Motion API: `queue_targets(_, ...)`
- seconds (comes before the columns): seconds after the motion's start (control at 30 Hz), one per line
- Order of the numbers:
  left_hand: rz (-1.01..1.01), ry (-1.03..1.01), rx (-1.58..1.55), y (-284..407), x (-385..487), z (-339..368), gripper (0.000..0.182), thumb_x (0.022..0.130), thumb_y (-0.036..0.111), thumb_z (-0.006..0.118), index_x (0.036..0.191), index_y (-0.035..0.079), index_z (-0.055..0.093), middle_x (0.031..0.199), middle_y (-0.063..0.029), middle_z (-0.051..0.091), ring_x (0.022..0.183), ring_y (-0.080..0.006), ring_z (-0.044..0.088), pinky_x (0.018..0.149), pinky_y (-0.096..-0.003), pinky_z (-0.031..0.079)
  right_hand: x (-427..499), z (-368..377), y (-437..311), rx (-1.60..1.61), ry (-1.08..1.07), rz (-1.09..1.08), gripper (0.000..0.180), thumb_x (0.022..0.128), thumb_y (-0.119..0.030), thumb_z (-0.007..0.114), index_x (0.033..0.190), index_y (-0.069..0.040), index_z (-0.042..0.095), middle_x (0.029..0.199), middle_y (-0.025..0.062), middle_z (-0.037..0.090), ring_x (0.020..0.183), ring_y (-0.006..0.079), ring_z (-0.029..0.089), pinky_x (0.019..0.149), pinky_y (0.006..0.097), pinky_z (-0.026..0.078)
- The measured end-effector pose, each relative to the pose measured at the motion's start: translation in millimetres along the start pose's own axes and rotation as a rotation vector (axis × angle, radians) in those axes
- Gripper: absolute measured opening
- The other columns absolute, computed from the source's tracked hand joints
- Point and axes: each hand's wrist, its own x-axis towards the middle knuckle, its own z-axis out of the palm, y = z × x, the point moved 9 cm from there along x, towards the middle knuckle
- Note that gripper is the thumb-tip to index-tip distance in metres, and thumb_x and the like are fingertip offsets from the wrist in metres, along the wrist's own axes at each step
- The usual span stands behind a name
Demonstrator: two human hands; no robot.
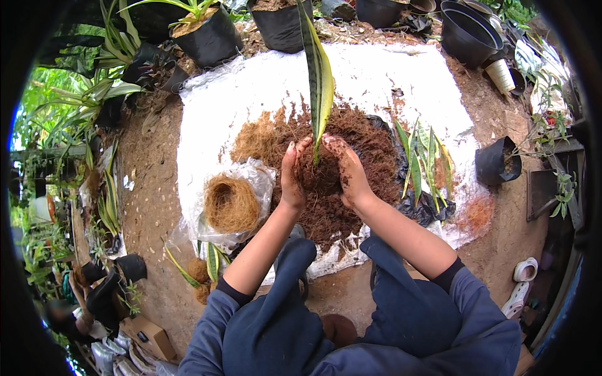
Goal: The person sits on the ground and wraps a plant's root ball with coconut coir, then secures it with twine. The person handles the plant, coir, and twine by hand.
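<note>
A snake plant leaf (pixel 320 80), dark green with a yellow margin, stands upright out of a ball of brown coir and soil (pixel 322 176). My left hand (pixel 294 176) cups the ball from the left, and my right hand (pixel 347 169) presses its other side. Both hands carry smears of wet soil. Loose brown coir mix (pixel 376 174) is heaped under and around them. Left of my left hand, a hollow nest of tan coconut fibre (pixel 231 204) rests on a clear plastic bag (pixel 263 176). Several cut snake plant leaves (pixel 430 160) lie right of the heap on black plastic (pixel 425 210).
The white woven sheet (pixel 211 122) covers the ground before me. Black pots (pixel 470 35) and grow bags (pixel 207 40) line its far side. Fibre balls with leaves (pixel 197 270) lie at lower left, near a cardboard box (pixel 150 336). Another person (pixel 77 315) sits at far left. White clogs (pixel 519 286) lie at right.
</note>
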Motion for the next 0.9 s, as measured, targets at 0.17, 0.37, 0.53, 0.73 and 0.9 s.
queue_targets(0.17, 0.02, 0.092, 0.028, 2, -10, -2, 0.055, 0.097, 0.043, 0.038, 0.127, 0.0, 0.052, 0.12, -0.0133, 0.06, 0.11, -0.0213, 0.059, 0.099, -0.036, 0.043, -2, 7, 3, -0.098, 0.012, 0.043, 0.033, 0.101, -0.028, 0.045, 0.115, 0.0, 0.055, 0.113, 0.0094, 0.062, 0.106, 0.0149, 0.059, 0.094, 0.0295, 0.046)
queue_targets(0.37, 0.058, 0.18, -0.052, -4, -14, -13, 0.05, 0.095, 0.039, 0.041, 0.124, 0.0, 0.053, 0.114, -0.0136, 0.063, 0.104, -0.0233, 0.062, 0.095, -0.036, 0.047, -5, 3, 16, -0.181, 0.076, 0.049, 0.035, 0.102, -0.029, 0.043, 0.128, -0.006, 0.046, 0.124, 0.0047, 0.053, 0.115, 0.0133, 0.051, 0.1, 0.0293, 0.041)
queue_targets(0.53, 0.107, 0.126, -0.007, 0, -11, -17, 0.054, 0.094, 0.041, 0.041, 0.128, -0.001, 0.05, 0.119, -0.0144, 0.06, 0.11, -0.0241, 0.059, 0.1, -0.0378, 0.044, -6, 4, 18, -0.312, 0.025, -0.013, 0.059, 0.101, -0.042, 0.041, 0.141, 0.0, 0.029, 0.135, 0.0138, 0.044, 0.122, 0.0181, 0.046, 0.104, 0.0314, 0.037)
queue_targets(0.73, 0.181, 0.131, -0.029, 1, -11, -17, 0.059, 0.094, 0.043, 0.041, 0.132, -0.002, 0.047, 0.125, -0.0153, 0.057, 0.114, -0.025, 0.057, 0.102, -0.039, 0.043, 2, 4, 10, -0.534, -0.037, -0.084, 0.058, 0.1, -0.038, 0.043, 0.139, 0.003, 0.033, 0.138, 0.017, 0.042, 0.127, 0.0229, 0.044, 0.107, 0.0335, 0.033)
queue_targets(0.9, 0.151, 0.116, -0.031, 1, -11, -23, 0.057, 0.094, 0.044, 0.042, 0.127, -0.002, 0.05, 0.121, -0.015, 0.06, 0.108, -0.0252, 0.06, 0.097, -0.0391, 0.047, 3, 14, 7, -0.607, -0.125, -0.227, 0.051, 0.101, -0.026, 0.04, 0.145, -0.003, 0.028, 0.147, 0.0205, 0.03, 0.136, 0.0287, 0.033, 0.112, 0.0367, 0.026)
